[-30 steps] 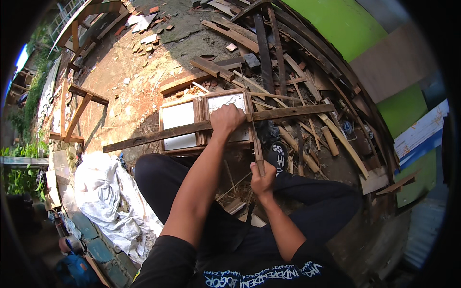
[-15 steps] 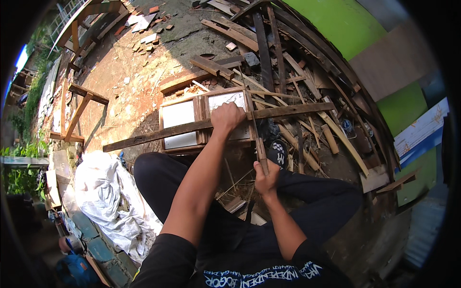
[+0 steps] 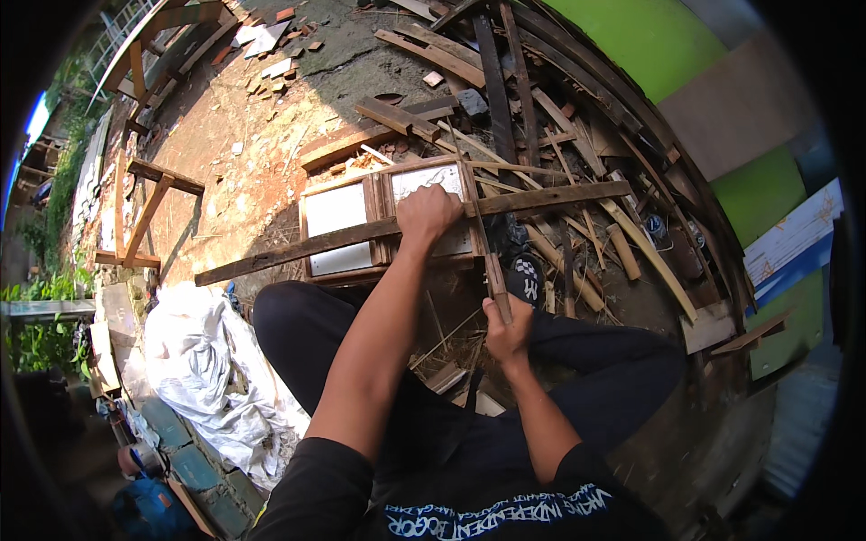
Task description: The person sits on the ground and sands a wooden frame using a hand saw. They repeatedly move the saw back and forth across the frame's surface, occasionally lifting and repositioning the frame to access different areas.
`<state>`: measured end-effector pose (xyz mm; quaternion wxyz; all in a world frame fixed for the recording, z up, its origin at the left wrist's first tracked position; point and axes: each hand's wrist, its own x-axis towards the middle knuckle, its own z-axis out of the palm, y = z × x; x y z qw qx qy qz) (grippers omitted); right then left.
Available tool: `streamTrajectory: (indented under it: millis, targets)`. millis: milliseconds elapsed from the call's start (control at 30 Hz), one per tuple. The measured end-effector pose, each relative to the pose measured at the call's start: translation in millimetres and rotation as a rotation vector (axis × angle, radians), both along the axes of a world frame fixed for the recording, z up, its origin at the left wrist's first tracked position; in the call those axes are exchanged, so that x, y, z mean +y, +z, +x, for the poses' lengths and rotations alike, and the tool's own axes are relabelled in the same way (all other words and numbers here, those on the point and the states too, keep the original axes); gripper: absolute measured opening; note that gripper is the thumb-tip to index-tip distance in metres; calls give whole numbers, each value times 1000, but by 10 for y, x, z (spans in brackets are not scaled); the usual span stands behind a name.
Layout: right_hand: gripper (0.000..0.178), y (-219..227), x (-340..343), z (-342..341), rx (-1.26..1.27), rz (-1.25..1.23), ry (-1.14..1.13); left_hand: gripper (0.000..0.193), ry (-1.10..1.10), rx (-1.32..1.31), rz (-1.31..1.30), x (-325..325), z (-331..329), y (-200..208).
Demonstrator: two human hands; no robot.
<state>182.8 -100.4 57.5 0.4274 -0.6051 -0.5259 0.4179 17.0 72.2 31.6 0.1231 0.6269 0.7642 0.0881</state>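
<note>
A long, dark wooden batten (image 3: 298, 253) lies slanting across a low wooden frame with white panels (image 3: 336, 219). My left hand (image 3: 429, 215) is closed over the batten, pressing it against the frame. Lower and to the right, my right hand (image 3: 508, 326) grips the wooden handle of a handsaw (image 3: 497, 287). Its thin blade points away from me and crosses the batten just right of my left hand. Whether the teeth have cut into the wood cannot be made out.
Scrap timber (image 3: 505, 81) is heaped at the far right, beside green panels (image 3: 631, 45). White sheeting (image 3: 203, 361) lies by my left knee. A small wooden trestle (image 3: 149, 207) stands at left. My shoe (image 3: 525, 278) is close to the saw handle.
My right hand and the saw handle have shifted very slightly to the right. My left hand stays on the batten, whose right end sits slightly higher in view.
</note>
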Motion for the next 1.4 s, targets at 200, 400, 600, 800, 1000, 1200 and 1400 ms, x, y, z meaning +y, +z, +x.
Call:
streamTrajectory:
  millis: [200,400,600,800,1000,1200,1400]
  targets:
    - [28,320,-1346,441,38,-127,18,36,58,20,43,78,-137,32]
    - [31,-163,-50,34,32,-1,-18,36,3,-20,0,46,111,-42]
    - [22,152,-871,237,65,-130,26,39,68,-7,-39,57,-133,46]
    - [26,275,-985,300,85,-93,15,41,50,2,-35,67,-150,66]
    - [27,50,23,-85,36,-28,-5,37,13,-3,-18,49,7,43]
    - [26,204,-1277,479,49,-84,13,35,54,22,90,102,-93,44]
    - [32,-205,-31,54,83,-16,-19,34,0,21,82,-8,94,-95]
